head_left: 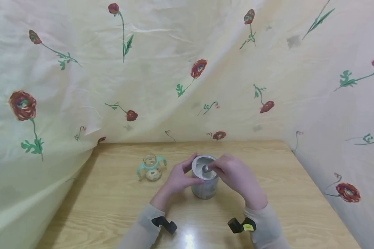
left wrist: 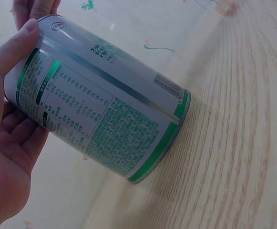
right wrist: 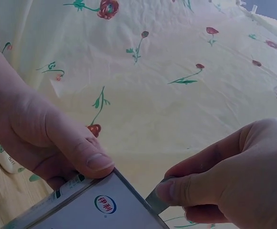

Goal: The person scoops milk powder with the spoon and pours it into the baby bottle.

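A tall, pale milk powder can (head_left: 204, 191) stands uncovered on the table. My left hand (head_left: 178, 179) grips it near the rim, thumb on the near side and fingers round the far side. In the left wrist view, the can (left wrist: 105, 105) shows green print, a barcode and a green band at its base. My right hand (head_left: 236, 175) reaches over the rim and pinches a silvery spoon (head_left: 205, 168) that dips into the can's mouth. In the right wrist view, part of the handle (right wrist: 158, 199) shows between thumb and fingers. How much the spoon carries, I cannot tell.
Left of the can, a clear baby bottle (head_left: 152, 172) with mint-green handles stands on the wooden table (head_left: 118, 207), its top uncovered. A pale cloth with red flowers (head_left: 162, 69) hangs behind the table and along its sides.
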Available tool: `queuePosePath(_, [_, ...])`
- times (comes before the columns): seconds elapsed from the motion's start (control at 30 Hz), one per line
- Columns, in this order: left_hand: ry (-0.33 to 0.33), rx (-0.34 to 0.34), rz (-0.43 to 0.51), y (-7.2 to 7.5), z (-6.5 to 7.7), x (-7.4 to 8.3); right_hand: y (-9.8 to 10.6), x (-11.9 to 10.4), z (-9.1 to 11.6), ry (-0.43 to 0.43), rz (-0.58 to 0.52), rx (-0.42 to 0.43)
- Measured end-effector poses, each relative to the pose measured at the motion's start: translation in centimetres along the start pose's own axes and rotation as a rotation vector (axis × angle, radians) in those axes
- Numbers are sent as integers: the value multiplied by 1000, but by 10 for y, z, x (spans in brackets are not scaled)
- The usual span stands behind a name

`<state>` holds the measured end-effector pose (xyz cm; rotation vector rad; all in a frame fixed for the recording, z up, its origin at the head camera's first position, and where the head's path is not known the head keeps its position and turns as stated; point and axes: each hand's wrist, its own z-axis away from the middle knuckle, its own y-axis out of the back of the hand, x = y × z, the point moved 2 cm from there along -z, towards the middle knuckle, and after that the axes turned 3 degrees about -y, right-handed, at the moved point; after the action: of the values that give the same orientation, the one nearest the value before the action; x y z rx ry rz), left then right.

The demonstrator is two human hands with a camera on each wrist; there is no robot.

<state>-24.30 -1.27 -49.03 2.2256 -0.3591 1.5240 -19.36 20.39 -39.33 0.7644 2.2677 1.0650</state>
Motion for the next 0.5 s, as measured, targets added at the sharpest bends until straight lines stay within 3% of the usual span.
queuePosePath(0.2, [-25,-19,-17,4,-2,-1,1,2,0,38,0,105])
queuePosePath(0.5, [-6,-23,21,4,0,-4,-5,9,-1,-5,4,41])
